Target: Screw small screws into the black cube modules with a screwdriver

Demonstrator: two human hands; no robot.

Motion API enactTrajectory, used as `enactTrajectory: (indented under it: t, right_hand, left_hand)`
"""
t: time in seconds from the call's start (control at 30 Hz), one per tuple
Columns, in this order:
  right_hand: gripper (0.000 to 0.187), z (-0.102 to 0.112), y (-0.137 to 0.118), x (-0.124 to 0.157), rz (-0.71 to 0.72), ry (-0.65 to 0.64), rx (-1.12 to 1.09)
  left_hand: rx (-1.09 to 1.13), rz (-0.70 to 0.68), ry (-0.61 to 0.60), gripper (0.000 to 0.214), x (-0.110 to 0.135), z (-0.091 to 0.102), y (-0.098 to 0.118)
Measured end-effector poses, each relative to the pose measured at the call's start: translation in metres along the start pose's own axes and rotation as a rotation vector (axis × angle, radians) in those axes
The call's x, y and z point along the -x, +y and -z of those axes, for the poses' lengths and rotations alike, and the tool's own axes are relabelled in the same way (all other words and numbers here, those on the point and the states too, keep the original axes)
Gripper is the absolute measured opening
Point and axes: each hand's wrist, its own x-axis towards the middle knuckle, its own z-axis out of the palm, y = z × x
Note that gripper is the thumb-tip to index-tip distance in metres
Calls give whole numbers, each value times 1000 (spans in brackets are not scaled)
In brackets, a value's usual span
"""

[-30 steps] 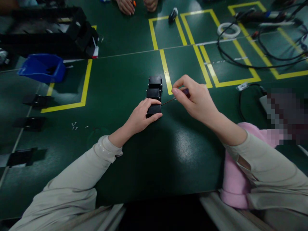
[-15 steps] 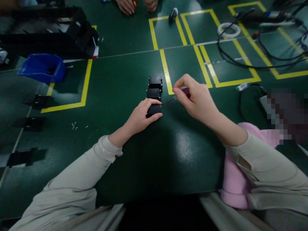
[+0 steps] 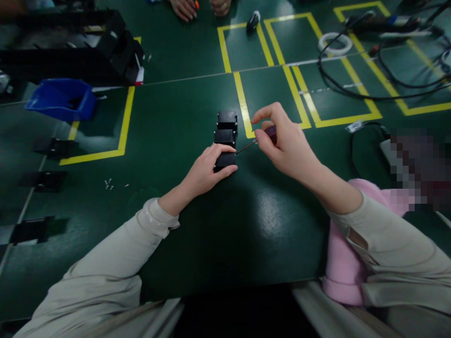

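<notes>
Three small black blocks with screws at their sides lie in a column on the green table (image 3: pixel 225 253). My left hand (image 3: pixel 204 170) grips the nearest black block (image 3: pixel 225 161) between thumb and fingers. Beyond it are the middle black block (image 3: pixel 224 136) and the far black block (image 3: pixel 227 117), both untouched. My right hand (image 3: pixel 287 143) holds a screwdriver (image 3: pixel 270 133) with a dark reddish handle, its index finger lifted off. The thin shaft slants down left, and its tip meets the right side of the nearest block, by a screw.
Several loose screws (image 3: pixel 109 184) lie to the left. A blue bin (image 3: pixel 63 99) stands near a long black housing (image 3: pixel 105 51). At right are a pink cloth (image 3: pixel 345 267), a tape roll (image 3: pixel 334 44) and a black cable (image 3: pixel 341 89). Another person's hands (image 3: pixel 185 8) rest at the far edge.
My right index finger has lifted and straightened away from the screwdriver handle. The left hand and the blocks stay in place.
</notes>
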Motion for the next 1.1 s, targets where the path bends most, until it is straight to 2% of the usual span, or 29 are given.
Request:
enactTrajectory:
  t: [0.3, 0.4, 0.57, 0.83, 1.1]
  right_hand:
    - [13, 0, 1, -1, 20, 5, 13]
    - [19, 0, 1, 0, 18, 8, -7]
    - [19, -1, 3, 0, 53, 25, 24]
    - [24, -2, 4, 1, 26, 25, 4]
    - [13, 0, 3, 0, 31, 45, 34]
  left_hand:
    - [1, 13, -3, 42, 0, 0, 1]
    - [4, 4, 1, 42, 0, 0, 0]
    - [-2, -10, 7, 42, 0, -2, -1]
    - [4, -1, 4, 41, 0, 0, 1]
    - [-1, -10, 7, 42, 0, 0, 1]
